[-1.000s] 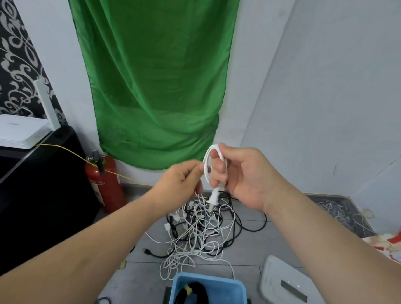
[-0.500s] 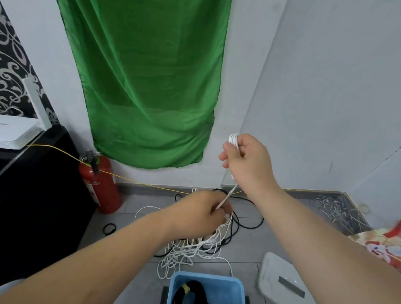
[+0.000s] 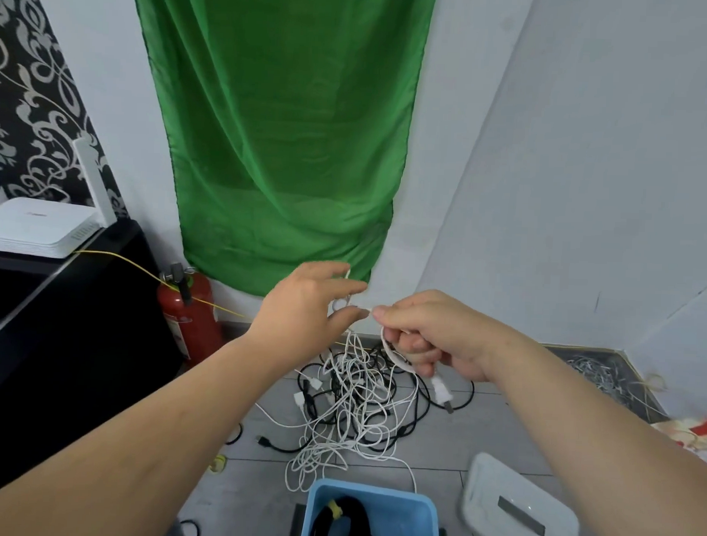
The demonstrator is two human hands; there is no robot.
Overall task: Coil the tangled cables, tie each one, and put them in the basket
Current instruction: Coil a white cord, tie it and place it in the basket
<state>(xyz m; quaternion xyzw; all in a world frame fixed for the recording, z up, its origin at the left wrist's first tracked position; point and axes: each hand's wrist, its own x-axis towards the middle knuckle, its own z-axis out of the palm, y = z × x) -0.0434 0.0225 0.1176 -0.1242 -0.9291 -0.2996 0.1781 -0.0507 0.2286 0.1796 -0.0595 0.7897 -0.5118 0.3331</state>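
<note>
While my right hand [image 3: 433,336] grips thin white cable coil [image 3: 393,355], left hand [image 3: 308,306] pinches its strand above floor tangle [image 3: 355,408]; pulling could tighten knots, I judge.

Green cloth [image 3: 284,137] hangs on the back wall, red fire extinguisher [image 3: 190,318] on the floor at its lower left. White router [image 3: 36,226] sits on the black cabinet [image 3: 73,338]; white box [image 3: 519,510] on the floor, bottom right.
</note>
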